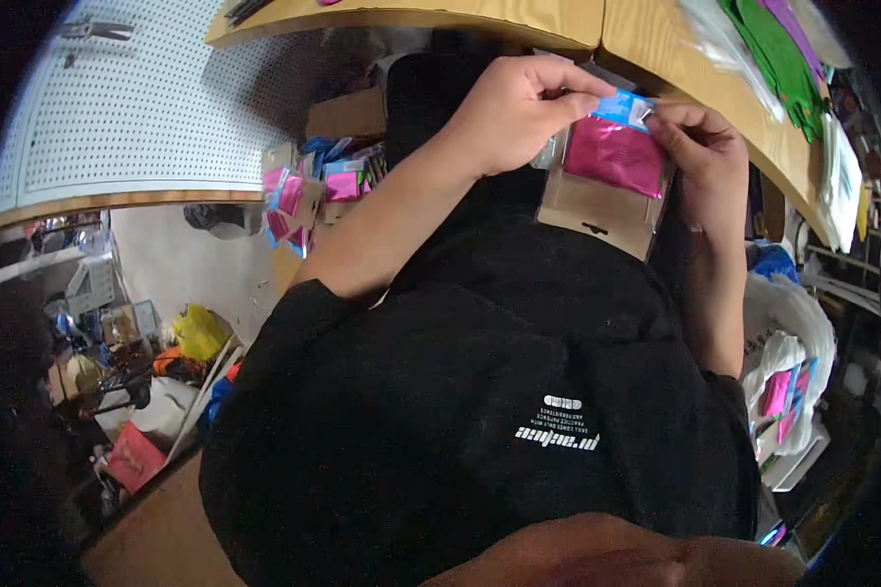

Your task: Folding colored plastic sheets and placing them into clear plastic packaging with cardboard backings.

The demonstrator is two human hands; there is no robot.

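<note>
Above my lap I hold a flat packet [612, 157] with a bright pink content, a brown cardboard backing with a hang slot, and a blue and white label strip [625, 110]. The thumb and fingers of my left hand [524, 110] pinch the strip's left end. On its right end, my right hand [707, 155] grips the packet's edge between thumb and bent forefinger. The packet's clear plastic catches the light.
Light wooden tabletops [519, 22] lie ahead, with green and purple pieces [778, 68] and clear bags at right. Similar pink packets [292, 201] stand left in a box. A white plastic bag [803, 323] with more packets hangs right. A white pegboard [157, 108] is at left.
</note>
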